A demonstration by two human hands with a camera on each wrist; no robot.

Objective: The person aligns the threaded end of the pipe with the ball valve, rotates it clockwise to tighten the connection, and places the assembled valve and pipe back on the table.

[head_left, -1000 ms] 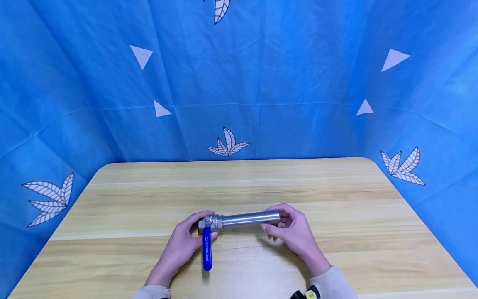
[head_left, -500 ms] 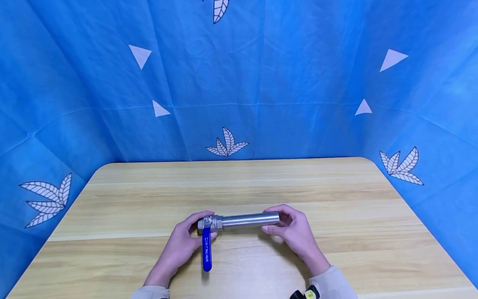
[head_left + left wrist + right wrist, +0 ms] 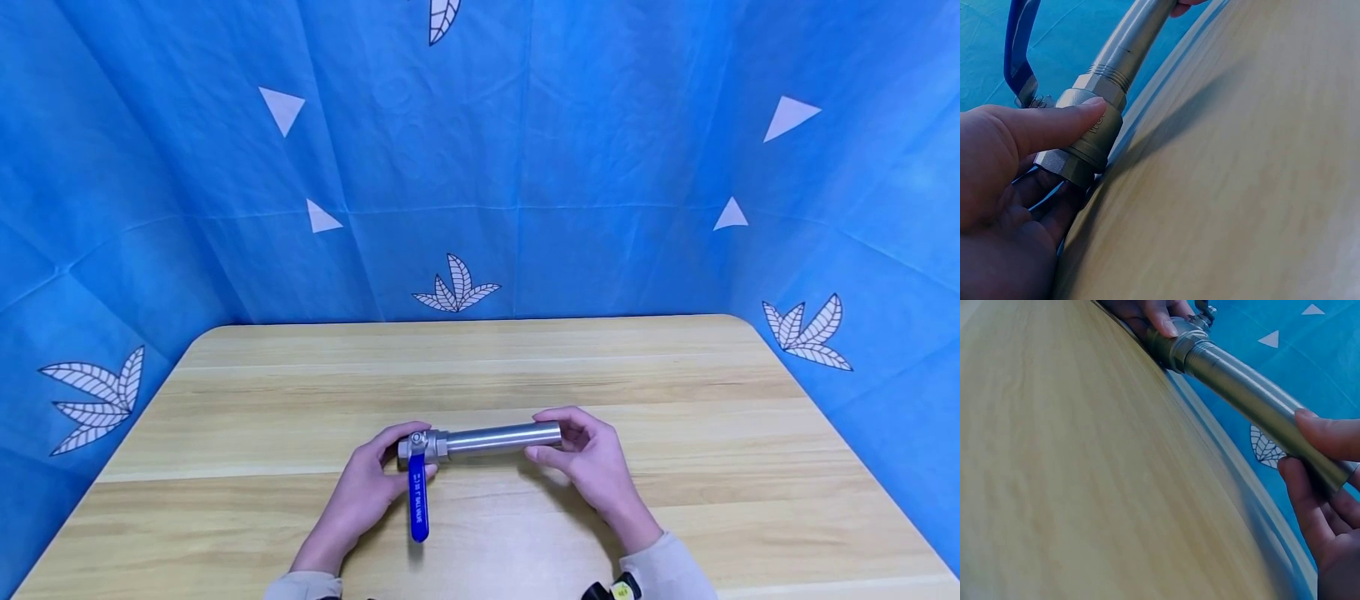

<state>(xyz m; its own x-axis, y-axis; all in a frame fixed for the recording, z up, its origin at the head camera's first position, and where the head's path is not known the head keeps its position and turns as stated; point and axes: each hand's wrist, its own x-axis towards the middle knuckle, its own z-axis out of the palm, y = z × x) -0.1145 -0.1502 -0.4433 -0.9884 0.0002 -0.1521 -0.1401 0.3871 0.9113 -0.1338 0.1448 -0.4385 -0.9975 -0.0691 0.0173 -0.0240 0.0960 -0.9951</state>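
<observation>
A metal ball valve (image 3: 431,447) with a blue lever handle (image 3: 418,498) is joined to a straight steel pipe (image 3: 504,438). My left hand (image 3: 363,495) grips the valve body, thumb along the near side and fingers behind and under it. At the pipe's free right end, my right hand (image 3: 592,467) holds it between thumb and fingers. In the left wrist view, threads show on the pipe (image 3: 1124,53) where it enters the valve's hex end. The handle points toward me in the head view. Some left fingers are hidden behind the valve.
A light wood table (image 3: 480,367) lies under the hands. Blue cloth (image 3: 600,167) with white leaf and triangle prints hangs behind it and at both sides. A dark wrist device (image 3: 615,588) sits by the right sleeve.
The valve, pipe and both hands stay nearly in place. The handle's free end has swung very slightly to the right.
</observation>
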